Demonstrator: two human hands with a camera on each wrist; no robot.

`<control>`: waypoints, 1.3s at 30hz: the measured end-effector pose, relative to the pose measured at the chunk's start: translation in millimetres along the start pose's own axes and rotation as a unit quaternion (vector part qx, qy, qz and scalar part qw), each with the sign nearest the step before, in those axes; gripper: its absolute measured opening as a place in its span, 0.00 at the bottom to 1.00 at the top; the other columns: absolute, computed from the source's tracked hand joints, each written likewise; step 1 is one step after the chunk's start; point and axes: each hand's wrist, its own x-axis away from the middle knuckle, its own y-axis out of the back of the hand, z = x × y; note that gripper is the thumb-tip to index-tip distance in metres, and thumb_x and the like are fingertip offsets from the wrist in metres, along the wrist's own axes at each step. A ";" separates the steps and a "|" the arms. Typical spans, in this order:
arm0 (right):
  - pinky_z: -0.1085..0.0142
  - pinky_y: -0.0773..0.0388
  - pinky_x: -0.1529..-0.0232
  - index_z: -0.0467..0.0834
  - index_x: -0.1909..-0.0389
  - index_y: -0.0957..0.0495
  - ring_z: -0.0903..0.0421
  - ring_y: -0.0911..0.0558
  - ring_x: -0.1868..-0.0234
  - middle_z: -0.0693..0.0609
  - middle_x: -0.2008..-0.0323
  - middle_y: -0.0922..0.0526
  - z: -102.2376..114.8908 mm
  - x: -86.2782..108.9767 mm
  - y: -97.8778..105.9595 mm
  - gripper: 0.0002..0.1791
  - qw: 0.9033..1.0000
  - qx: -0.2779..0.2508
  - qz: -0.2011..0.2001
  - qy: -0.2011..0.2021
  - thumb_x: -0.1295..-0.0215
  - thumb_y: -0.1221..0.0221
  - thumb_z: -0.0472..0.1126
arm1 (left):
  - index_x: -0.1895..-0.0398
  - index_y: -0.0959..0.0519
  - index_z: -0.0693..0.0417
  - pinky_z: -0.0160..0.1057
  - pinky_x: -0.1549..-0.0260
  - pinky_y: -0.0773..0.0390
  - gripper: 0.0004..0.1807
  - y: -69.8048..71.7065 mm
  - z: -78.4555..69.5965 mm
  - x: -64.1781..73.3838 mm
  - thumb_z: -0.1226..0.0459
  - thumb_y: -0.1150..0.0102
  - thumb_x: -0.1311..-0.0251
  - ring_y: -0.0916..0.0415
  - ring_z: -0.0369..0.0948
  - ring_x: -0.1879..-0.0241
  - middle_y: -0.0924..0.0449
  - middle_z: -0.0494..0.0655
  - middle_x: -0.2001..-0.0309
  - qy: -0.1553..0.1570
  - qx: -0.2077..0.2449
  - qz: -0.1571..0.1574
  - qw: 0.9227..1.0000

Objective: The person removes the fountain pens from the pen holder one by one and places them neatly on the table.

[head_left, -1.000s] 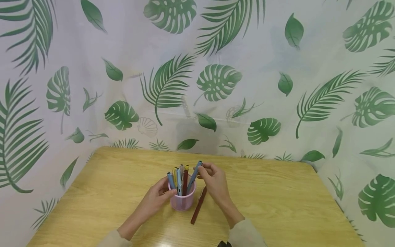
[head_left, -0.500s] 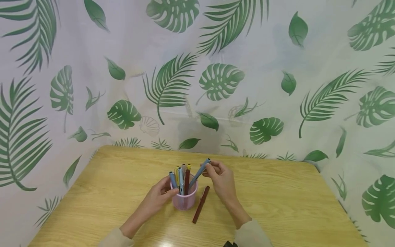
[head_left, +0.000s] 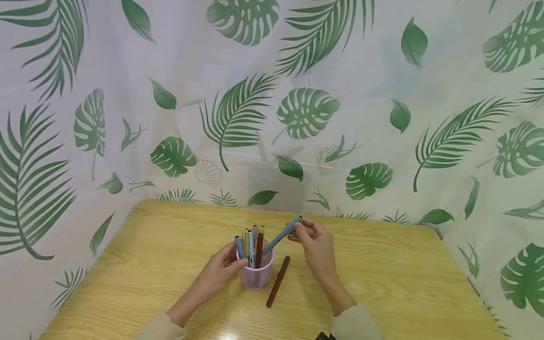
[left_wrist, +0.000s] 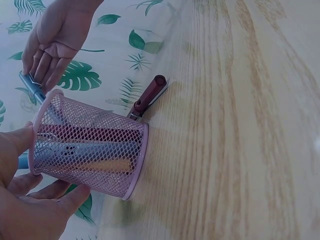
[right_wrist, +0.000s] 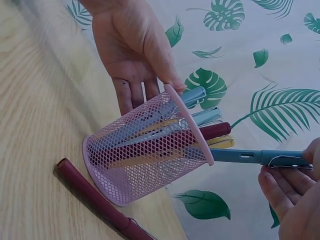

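In the head view my left hand (head_left: 216, 269) holds the pink mesh pen cup (head_left: 256, 279) at its left side, thumb near the front rim. The cup stands on the table with several pens in it, among them a dark red pen (head_left: 259, 250) and a light blue pen (head_left: 250, 248). My right hand (head_left: 318, 248) pinches a blue pen (head_left: 282, 235) near its capped end, right of the cup. This pen slants up to the right, its lower end still within the rim. In the right wrist view its clip (right_wrist: 287, 161) shows beside my fingertips.
Another dark red pen (head_left: 278, 282) lies on the wooden table (head_left: 382, 283) just right of the cup. Behind the table hangs a white cloth (head_left: 361, 141) printed with green leaves. A small black object (head_left: 325, 336) shows at the bottom edge.
My right hand has moved right and drawn the blue pen further up out of the cup, tilting it more to the right. The left hand stays on the cup.
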 end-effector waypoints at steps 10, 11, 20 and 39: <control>0.59 0.13 0.54 0.25 0.49 0.23 0.53 0.11 0.60 0.30 0.53 0.14 8.4 -0.6 11.1 0.13 1.000 0.000 -0.013 -0.006 0.22 0.43 0.34 | 0.22 0.42 0.66 0.46 0.37 0.23 0.35 1.4 1.5 -0.2 0.61 0.42 0.24 0.27 0.58 0.35 0.25 0.65 0.36 -0.005 0.003 0.005 1.000; 0.59 0.13 0.54 0.25 0.50 0.23 0.53 0.11 0.60 0.30 0.54 0.14 9.2 -0.5 12.0 0.13 1.000 0.000 -0.014 -0.008 0.22 0.43 0.34 | 0.22 0.42 0.66 0.46 0.37 0.23 0.35 1.4 1.8 -0.3 0.61 0.42 0.24 0.27 0.58 0.35 0.24 0.65 0.36 -0.004 0.003 0.006 1.000; 0.55 0.13 0.53 0.26 0.48 0.23 0.50 0.11 0.61 0.35 0.58 0.13 13.7 -2.4 20.7 0.13 0.999 -0.007 -0.029 -0.013 0.22 0.43 0.34 | 0.22 0.42 0.67 0.45 0.39 0.22 0.35 2.4 0.6 -0.3 0.61 0.42 0.24 0.25 0.57 0.37 0.23 0.64 0.38 -0.002 0.002 0.007 1.000; 0.56 0.14 0.50 0.27 0.45 0.24 0.52 0.11 0.62 0.44 0.61 0.12 18.8 -3.4 47.7 0.17 0.998 0.007 -0.046 -0.032 0.21 0.43 0.39 | 0.22 0.44 0.69 0.48 0.38 0.23 0.36 2.7 0.4 -0.3 0.61 0.42 0.24 0.27 0.60 0.35 0.26 0.67 0.36 -0.005 0.006 0.012 1.000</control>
